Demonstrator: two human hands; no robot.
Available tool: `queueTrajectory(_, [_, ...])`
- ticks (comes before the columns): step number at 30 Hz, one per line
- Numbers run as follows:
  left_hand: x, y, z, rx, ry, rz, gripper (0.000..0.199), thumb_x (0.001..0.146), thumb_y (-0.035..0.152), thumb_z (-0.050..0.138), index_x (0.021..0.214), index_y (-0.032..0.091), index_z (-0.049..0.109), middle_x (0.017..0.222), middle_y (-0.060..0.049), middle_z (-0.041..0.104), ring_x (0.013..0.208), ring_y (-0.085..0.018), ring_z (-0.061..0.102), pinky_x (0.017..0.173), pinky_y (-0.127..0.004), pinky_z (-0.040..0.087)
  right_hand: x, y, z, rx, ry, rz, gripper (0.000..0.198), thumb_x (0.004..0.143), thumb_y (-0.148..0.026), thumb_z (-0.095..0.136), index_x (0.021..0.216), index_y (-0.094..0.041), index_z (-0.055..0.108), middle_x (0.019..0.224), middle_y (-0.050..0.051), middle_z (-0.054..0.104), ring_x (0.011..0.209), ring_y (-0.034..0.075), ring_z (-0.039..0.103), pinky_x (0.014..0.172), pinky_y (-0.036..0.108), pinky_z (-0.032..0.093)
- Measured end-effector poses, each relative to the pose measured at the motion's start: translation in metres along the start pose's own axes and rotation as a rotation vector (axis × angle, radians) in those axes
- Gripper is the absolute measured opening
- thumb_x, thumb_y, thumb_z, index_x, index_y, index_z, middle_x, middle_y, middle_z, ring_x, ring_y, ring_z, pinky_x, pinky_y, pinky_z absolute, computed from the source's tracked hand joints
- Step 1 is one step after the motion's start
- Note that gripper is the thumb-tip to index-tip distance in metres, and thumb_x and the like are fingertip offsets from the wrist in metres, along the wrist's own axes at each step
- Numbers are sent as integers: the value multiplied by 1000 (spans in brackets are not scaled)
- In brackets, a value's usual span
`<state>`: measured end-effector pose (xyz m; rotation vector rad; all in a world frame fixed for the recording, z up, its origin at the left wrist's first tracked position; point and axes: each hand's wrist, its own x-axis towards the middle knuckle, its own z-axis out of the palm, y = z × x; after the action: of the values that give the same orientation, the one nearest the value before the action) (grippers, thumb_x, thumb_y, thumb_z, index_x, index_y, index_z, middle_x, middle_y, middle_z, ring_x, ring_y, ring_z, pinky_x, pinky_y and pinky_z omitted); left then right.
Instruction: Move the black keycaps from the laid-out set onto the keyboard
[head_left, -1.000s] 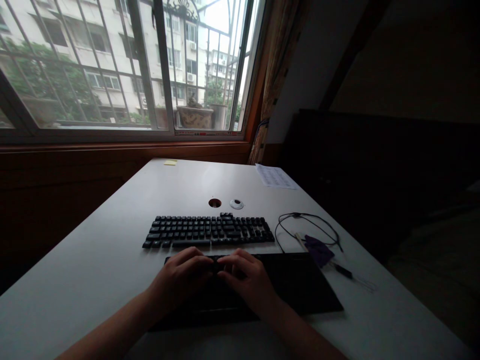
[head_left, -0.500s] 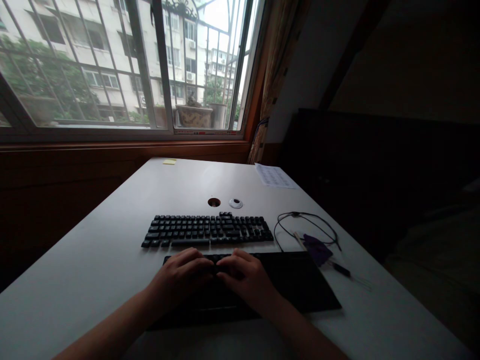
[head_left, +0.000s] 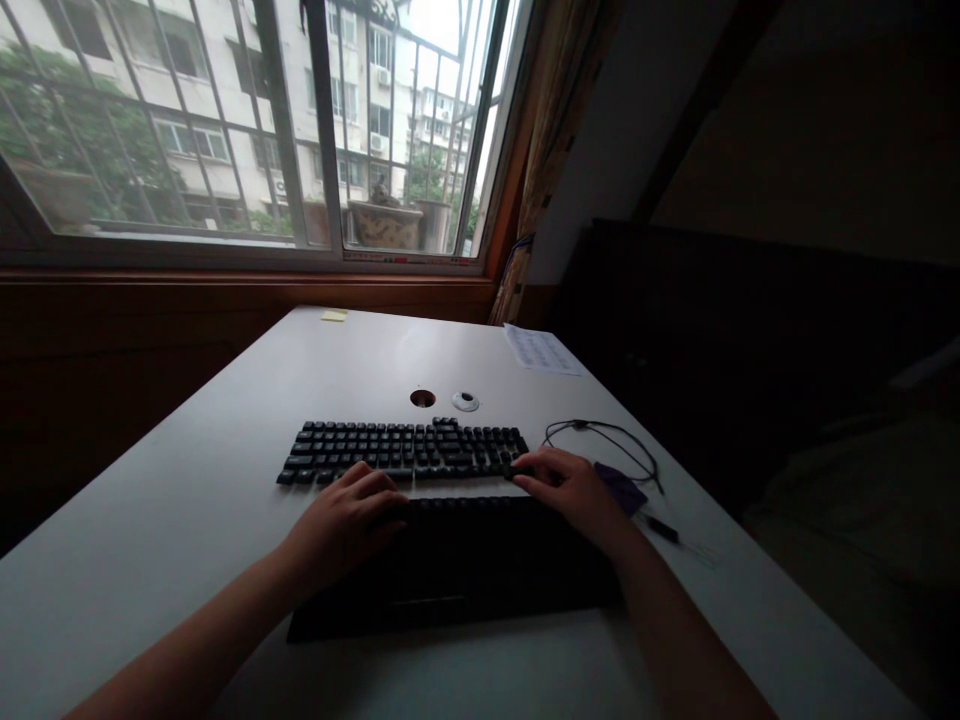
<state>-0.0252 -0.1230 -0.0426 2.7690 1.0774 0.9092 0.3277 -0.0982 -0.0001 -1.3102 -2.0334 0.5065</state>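
Pinching lightly should keep neighbouring keys (head_left: 448, 448) aligned: right hand (head_left: 568, 486) nearly closed there, grip unclear; left hand (head_left: 341, 528) half-curled over the board (head_left: 480, 565), hold unclear.

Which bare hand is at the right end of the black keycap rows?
The right hand, at the near right corner of the black plastic keycaps. The left hand is over the flat black rectangular board.
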Motion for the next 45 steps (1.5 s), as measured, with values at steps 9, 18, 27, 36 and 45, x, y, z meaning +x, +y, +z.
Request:
queueTrajectory(9, [1,-5,1,-14,17,-33,15,93,19,64,105,23,71,98,-5,67,90,-22,55,77,-34,51,-16,44,-2,-52,-163,-23,11,87,-30,71,96,-25,77,74,1,61,78,19,59,76,33,46])
queueTrajectory(18, [-2,-10,5,-20,-27,-53,13,94,21,63,105,21,70,99,-6,66,90,-21,57,78,-35,52,-17,48,2,-66,-223,-3,15,89,-32,69,101,-25,75,77,2,62,82,20,57,76,32,44])
queueTrajectory(27, [-4,-12,6,-16,-69,-93,12,92,20,67,104,21,70,100,-6,67,92,-23,58,79,-37,53,-18,53,2,-64,-242,-1,17,90,-36,68,101,-25,74,81,1,60,81,19,56,76,31,43])
queueTrajectory(36, [-2,-10,5,-21,-61,-86,13,92,19,65,104,20,70,100,-6,67,91,-21,59,77,-35,54,-20,49,0,-132,-282,-53,17,94,-33,63,106,-24,71,83,2,62,87,21,57,82,33,46])
queueTrajectory(45, [-3,-10,6,-27,-64,-95,13,92,17,66,104,20,69,99,-6,66,90,-22,59,77,-37,54,-22,41,0,-193,-276,-115,15,98,-25,57,110,-23,66,102,5,66,101,21,58,91,35,47])
